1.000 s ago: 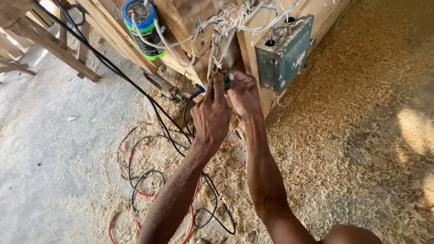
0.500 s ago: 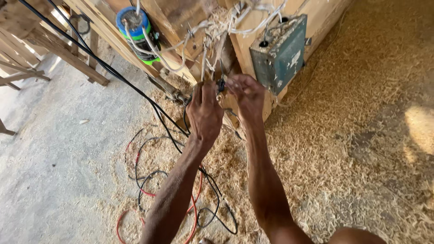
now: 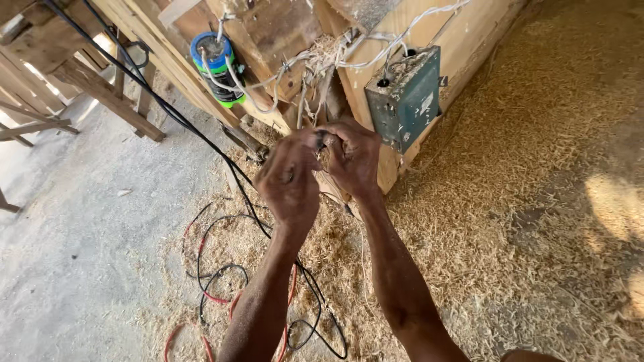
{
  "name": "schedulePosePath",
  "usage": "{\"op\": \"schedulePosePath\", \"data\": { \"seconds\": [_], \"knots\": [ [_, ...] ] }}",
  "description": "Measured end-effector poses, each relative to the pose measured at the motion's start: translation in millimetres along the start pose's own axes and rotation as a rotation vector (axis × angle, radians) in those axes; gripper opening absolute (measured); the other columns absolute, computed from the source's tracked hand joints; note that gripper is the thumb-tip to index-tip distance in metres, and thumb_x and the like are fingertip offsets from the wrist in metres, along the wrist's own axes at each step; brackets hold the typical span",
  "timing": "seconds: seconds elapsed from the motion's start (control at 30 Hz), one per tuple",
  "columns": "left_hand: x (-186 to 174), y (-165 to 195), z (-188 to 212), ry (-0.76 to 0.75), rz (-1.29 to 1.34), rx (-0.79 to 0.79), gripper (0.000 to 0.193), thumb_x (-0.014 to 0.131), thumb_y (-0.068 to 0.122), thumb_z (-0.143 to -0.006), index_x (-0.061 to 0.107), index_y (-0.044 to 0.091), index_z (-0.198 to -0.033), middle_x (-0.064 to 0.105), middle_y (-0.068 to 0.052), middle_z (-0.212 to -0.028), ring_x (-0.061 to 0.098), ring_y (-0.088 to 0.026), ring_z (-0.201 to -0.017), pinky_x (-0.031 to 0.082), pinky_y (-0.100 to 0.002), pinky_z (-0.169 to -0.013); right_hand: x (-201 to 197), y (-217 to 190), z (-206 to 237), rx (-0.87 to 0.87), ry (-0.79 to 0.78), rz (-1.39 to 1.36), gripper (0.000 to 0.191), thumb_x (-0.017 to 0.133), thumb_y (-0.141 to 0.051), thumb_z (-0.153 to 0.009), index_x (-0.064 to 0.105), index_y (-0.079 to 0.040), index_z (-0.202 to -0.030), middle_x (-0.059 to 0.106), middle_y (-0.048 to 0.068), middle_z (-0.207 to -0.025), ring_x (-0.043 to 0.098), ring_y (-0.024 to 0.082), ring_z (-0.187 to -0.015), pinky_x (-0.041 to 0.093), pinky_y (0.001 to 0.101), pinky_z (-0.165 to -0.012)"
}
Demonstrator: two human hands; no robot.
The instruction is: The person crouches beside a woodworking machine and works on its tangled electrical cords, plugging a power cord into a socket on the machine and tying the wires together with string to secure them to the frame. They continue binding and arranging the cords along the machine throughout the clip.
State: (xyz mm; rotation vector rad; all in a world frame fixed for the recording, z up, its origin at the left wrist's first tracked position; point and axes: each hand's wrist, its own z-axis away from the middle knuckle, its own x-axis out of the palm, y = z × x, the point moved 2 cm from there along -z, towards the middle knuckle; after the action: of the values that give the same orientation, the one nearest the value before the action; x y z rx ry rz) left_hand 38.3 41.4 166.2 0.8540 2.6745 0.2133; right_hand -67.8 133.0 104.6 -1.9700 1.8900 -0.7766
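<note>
A small dark piece (image 3: 320, 139), seemingly a wire end or bit of tape, is pinched between the fingertips of both hands, just below the tangle of white wires (image 3: 315, 64) hanging from the wooden frame (image 3: 463, 40). The left hand (image 3: 290, 179) is closed around it from the near side, and the right hand (image 3: 353, 159) is curled against it, knuckles touching the left; both grips are pressed together on the piece, though what exactly is held is too small to tell. Judged from this, the work is best done with the strands held taut and kept close to the fingertips, so that nothing slips into the sawdust (image 3: 510, 201) below. The grey metal box (image 3: 404, 99) is mounted just beside the right hand, and a blue and green cylinder (image 3: 216, 67) sits further left. Red and black cables (image 3: 215, 268) lie looped on the floor (image 3: 74, 255) under the forearms and are better kept apart from the white strands.
</note>
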Motion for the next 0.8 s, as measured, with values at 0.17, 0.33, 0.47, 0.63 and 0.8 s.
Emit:
{"op": "schedulePosePath", "data": {
  "seconds": [0.17,0.33,0.47,0.63,0.8],
  "knots": [
    [12.4,-38.9,20.9,-0.059,-0.136,-0.343,0.025,0.055,0.028,-0.108,0.073,0.012,-0.117,0.076,-0.003,-0.091,0.063,-0.010,-0.058,0.051,-0.027,-0.046,-7.4,-40.5,-20.3,-0.228,-0.019,-0.150,0.026,0.060,0.011,-0.091,0.074,-0.004,-0.108,0.074,0.012,-0.093,0.073,0.019,-0.079,0.060,0.0329,-0.066],
    [19.4,-45.6,42.8,-0.054,-0.123,-0.257,0.024,0.058,0.027,-0.111,0.070,0.008,-0.120,0.072,-0.008,-0.105,0.064,-0.014,-0.080,0.055,-0.029,-0.066,-50.2,-99.0,-58.3,-0.424,0.121,-0.224,0.008,0.068,-0.001,-0.103,0.072,-0.004,-0.109,0.076,0.013,-0.096,0.074,0.019,-0.077,0.062,0.0286,-0.062],
    [16.8,-45.6,39.7,0.006,-0.020,-0.254,0.016,0.063,0.017,-0.108,0.071,0.007,-0.118,0.073,-0.006,-0.101,0.067,-0.012,-0.082,0.055,-0.028,-0.066,-109.9,-114.6,-45.0,-0.346,0.257,-0.026,0.009,0.067,-0.008,-0.103,0.073,-0.008,-0.098,0.070,0.014,-0.090,0.068,0.010,-0.068,0.058,0.0241,-0.055],
    [21.0,-53.0,30.2,0.026,0.104,-0.345,0.014,0.060,0.008,-0.107,0.070,0.005,-0.117,0.069,-0.005,-0.097,0.061,-0.010,-0.076,0.050,-0.028,-0.060,-94.1,-60.4,-12.2,0.197,-0.073,-0.103,0.012,0.068,-0.008,-0.109,0.078,-0.005,-0.104,0.076,0.011,-0.085,0.069,0.010,-0.061,0.052,0.0235,-0.048],
    [29.5,-75.7,42.8,-0.148,0.127,-0.645,0.014,0.065,0.011,-0.105,0.076,0.006,-0.112,0.068,-0.001,-0.078,0.046,-0.007,-0.054,0.035,-0.028,-0.046,-45.3,-0.6,13.3,0.479,-0.150,-0.149,0.014,0.069,-0.011,-0.098,0.074,-0.006,-0.110,0.079,0.010,-0.094,0.079,0.010,-0.067,0.062,0.0247,-0.053]
  ]
}}
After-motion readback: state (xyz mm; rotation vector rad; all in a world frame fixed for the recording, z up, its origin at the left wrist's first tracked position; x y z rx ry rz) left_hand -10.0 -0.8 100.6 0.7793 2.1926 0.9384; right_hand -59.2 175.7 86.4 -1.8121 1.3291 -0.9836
